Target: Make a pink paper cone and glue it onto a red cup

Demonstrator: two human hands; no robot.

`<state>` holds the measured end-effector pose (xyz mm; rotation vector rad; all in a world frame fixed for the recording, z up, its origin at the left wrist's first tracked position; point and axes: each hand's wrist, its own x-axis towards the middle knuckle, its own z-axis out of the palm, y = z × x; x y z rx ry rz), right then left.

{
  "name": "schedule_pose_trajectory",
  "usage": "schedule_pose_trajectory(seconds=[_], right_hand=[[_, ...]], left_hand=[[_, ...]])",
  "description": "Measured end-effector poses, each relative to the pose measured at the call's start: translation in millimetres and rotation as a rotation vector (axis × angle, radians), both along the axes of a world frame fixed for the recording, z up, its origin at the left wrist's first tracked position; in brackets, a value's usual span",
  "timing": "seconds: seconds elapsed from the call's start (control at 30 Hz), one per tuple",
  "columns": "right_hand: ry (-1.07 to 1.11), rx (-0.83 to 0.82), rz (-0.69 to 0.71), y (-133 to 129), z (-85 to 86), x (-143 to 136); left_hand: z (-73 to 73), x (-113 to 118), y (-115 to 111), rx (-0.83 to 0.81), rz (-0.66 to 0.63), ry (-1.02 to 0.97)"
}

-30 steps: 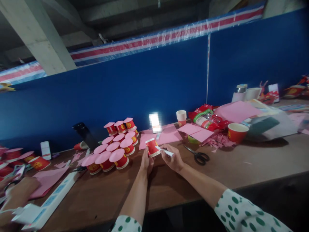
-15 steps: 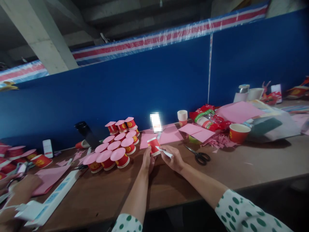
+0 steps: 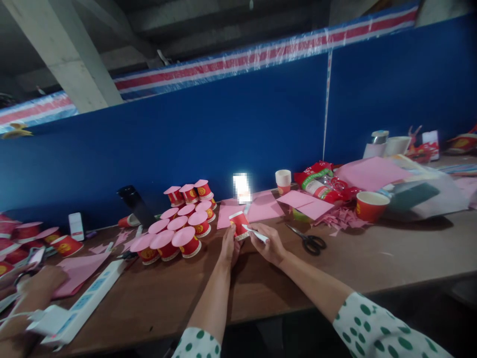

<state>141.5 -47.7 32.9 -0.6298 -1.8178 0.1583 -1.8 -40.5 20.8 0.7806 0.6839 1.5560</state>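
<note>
A small red paper cup (image 3: 238, 224) is held upside down, a little tilted, above the wooden table. My left hand (image 3: 229, 246) is closed around its left side and lower part. In my right hand (image 3: 270, 243) there is a white marker pen (image 3: 258, 233), pinched by the fingers, its tip at the cup's right side. Whether the tip touches the cup I cannot tell. To the left stand several red cups topped with pink paper discs (image 3: 184, 236). Black-handled scissors (image 3: 311, 242) lie to the right of my right hand.
A bright, blurred-out phone (image 3: 242, 189) stands behind the cup on pink paper sheets (image 3: 264, 208). A white power strip (image 3: 85, 303) lies at left, beside another person's hand (image 3: 46, 283). Paper scraps (image 3: 341, 219), an open cup (image 3: 368, 211) and a black bottle (image 3: 136, 205) stand or lie around.
The whole view has shifted very slightly. My hands keep the cup and the marker pen in nearly the same pose.
</note>
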Motion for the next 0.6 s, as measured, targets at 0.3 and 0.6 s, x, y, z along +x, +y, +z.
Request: schedule_pose_trajectory(seconds=[0.3, 0.6], right_hand=[[-0.002, -0.014, -0.009, -0.4, 1.2, 0.6], [0.030, 0.007, -0.018, 0.5, 1.5, 0.9]], left_hand=[[-0.5, 0.6, 0.8, 0.007, -0.003, 0.008], [2.4, 3.5, -2.9, -0.006, 0.007, 0.000]])
